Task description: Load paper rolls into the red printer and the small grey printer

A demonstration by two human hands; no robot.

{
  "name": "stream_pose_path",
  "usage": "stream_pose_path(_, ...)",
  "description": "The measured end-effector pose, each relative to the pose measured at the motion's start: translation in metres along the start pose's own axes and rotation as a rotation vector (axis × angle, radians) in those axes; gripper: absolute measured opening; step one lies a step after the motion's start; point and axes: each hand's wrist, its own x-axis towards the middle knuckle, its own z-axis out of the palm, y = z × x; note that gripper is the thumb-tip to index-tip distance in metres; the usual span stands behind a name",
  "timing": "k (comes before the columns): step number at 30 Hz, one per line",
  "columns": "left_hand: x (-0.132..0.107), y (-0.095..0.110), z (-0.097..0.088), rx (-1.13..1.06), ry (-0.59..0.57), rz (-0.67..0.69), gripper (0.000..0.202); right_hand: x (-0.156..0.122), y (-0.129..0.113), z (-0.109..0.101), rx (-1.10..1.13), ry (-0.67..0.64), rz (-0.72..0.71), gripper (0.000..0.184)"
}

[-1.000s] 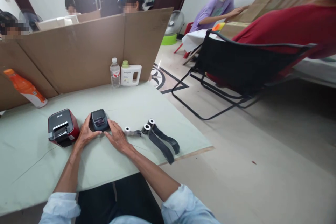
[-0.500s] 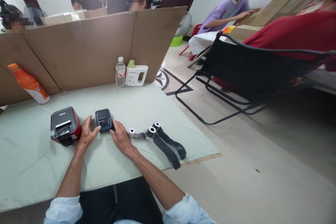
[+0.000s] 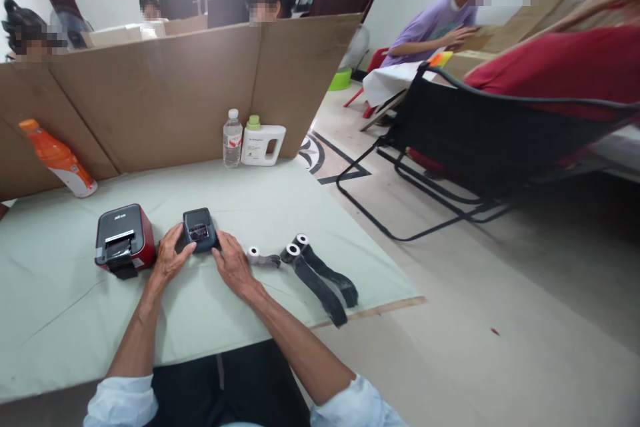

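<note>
A small dark portable printer (image 3: pixel 196 221) with a shiny dark strip on its top sits on the table between my hands. My left hand (image 3: pixel 170 255) holds its left side, the fingers along the edge and the thumb by the front corner. Against the right side, the fingers of my right hand (image 3: pixel 233 263) are bent and pressed close. To the left stands a larger black and red label printer (image 3: pixel 125 233) with a black strip hanging from its front slot. Right of my right hand lie a small grey roll (image 3: pixel 254 252) and two black ribbon rolls (image 3: pixel 294 251), their tails unrolled.
A tilted orange bottle (image 3: pixel 57 159), a clear water bottle (image 3: pixel 233 139) and a white jug (image 3: pixel 263 145) stand along a cardboard partition (image 3: pixel 165 93). Several people are beyond it and at the right. A black folding chair (image 3: pixel 450 133) stands right of the table (image 3: pixel 65 340).
My left hand has moved right, onto the small printer's left side. My right hand stays at its right side. The view has shifted slightly, and the people at the right have moved their arms.
</note>
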Motion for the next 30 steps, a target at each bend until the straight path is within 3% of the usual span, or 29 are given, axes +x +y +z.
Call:
stream_pose_path(11, 0.002, 0.003, -0.003, -0.001, -0.014, 0.080, 0.080, 0.002, -0.001, 0.000, -0.017, -0.028, 0.025, 0.056)
stream_pose_path(24, 0.009, 0.010, -0.009, -0.023, -0.040, 0.054, 0.080, 0.007, -0.005, -0.003, -0.007, -0.043, 0.043, 0.055)
stream_pose_path(30, 0.012, 0.011, -0.018, -0.098, -0.120, -0.028, 0.072, 0.010, -0.008, -0.005, -0.005, -0.055, 0.054, 0.056)
